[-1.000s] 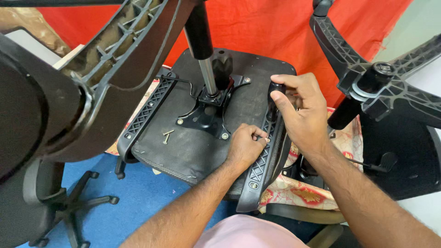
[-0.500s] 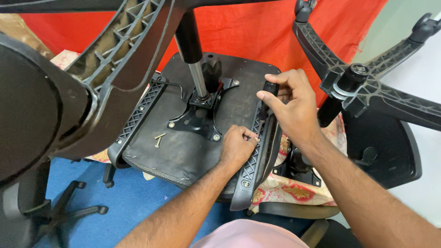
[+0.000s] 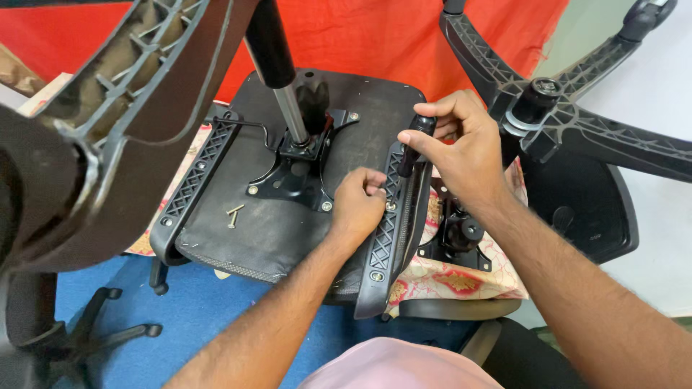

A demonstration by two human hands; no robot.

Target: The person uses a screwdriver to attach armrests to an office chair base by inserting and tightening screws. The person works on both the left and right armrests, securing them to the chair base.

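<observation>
An upturned black office-chair seat (image 3: 252, 230) lies in front of me, its metal mechanism plate (image 3: 292, 176) and gas cylinder (image 3: 277, 79) pointing up. A ribbed black armrest bracket (image 3: 386, 238) runs along the seat's right edge. My left hand (image 3: 358, 205) rests on that bracket with fingers pinched at a bolt hole. My right hand (image 3: 465, 155) grips the black handle of a screwdriver (image 3: 412, 144), tip down on the bracket. Two loose screws (image 3: 233, 214) lie on the seat underside.
A second armrest bracket (image 3: 194, 187) is fixed on the seat's left edge. A large black chair part (image 3: 86, 144) looms at the left. A five-star base (image 3: 577, 122) sits at the right over another chair seat (image 3: 591, 209). Patterned cloth (image 3: 461, 277), red cloth (image 3: 360, 32) behind, blue floor (image 3: 187, 317).
My right hand has lifted and now holds the screwdriver more upright at the bracket's upper end. My left hand has shifted slightly up the bracket. The view has drifted a little.
</observation>
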